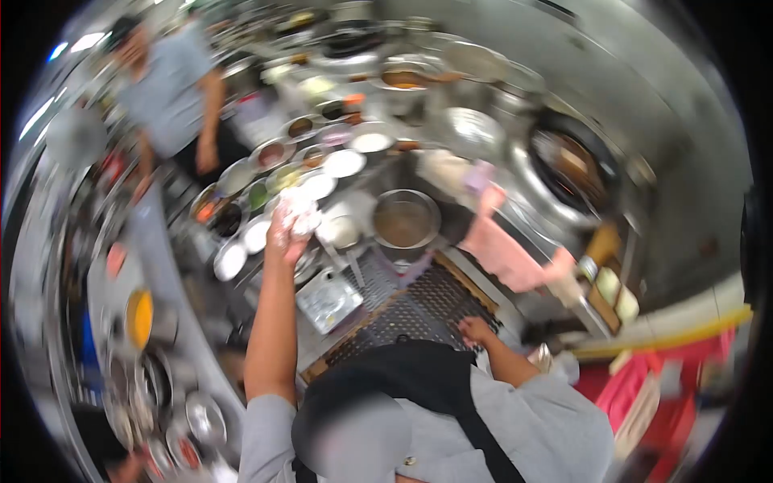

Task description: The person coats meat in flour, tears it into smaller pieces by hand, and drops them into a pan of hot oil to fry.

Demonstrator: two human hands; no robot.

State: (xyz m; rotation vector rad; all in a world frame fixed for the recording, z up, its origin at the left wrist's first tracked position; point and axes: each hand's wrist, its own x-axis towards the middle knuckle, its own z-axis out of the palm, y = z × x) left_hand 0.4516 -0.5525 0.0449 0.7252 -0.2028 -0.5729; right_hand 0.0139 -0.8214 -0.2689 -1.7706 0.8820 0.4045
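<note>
My left hand (287, 229) is stretched out over the rows of bowls. White lumpy stuff (301, 211) covers its fingers and seems gripped in them; blur hides what it is. Just right of that hand stands a bowl with pale contents (341, 231), with a light-coloured handle beside it. A metal tray (329, 300) lies below my left hand. My right hand (477, 331) hangs low near the edge of the perforated metal counter (419, 311), with nothing visible in it; its fingers are too blurred to read. A round metal pot (406, 219) of brownish liquid sits beyond the counter.
Several small bowls (271, 154) of ingredients spread ahead. A pink cloth (515, 249) drapes over the right side, near a dark wok (573, 165). To the left, another person (173, 88) stands by a long metal counter (165, 241) with a pot of orange contents (141, 319).
</note>
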